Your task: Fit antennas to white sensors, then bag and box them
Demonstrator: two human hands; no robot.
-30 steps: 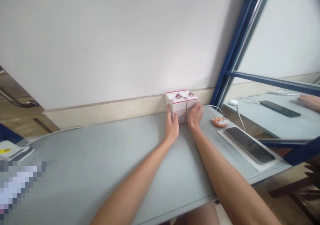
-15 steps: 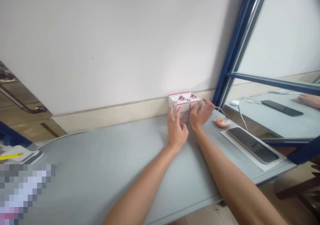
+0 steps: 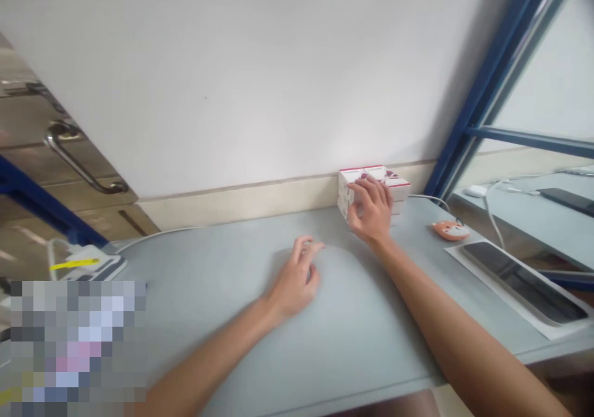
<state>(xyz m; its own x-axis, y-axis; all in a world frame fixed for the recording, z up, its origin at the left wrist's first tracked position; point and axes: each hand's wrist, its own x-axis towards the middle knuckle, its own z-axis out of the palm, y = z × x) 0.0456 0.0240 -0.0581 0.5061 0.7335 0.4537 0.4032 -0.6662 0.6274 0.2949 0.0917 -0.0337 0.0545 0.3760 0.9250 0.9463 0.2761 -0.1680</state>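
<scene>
Left hand (image 3: 293, 284) out over the grey bench (image 3: 362, 330), its grip free, fingers loosely curled and apart! Off right, a dark smartphone (image 3: 524, 284) lies on a white sheet (image 3: 550, 331); beyond it, an orange animal-faced object (image 3: 451, 230). Here's the right hand (image 3: 372, 210), bent before the white-and-red boxes (image 3: 399, 194), clamped or not, can't tell! They sit at the back, by the wall (image 3: 297, 83).

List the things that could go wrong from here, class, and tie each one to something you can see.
Only the right hand is at the white boxes, so a push from one side might turn them askew.
A white cord emerges beside the boxes; sliding them that way could snag it.
The phone lies near the table's edge, so a sweep of the right arm might knock it off.
</scene>
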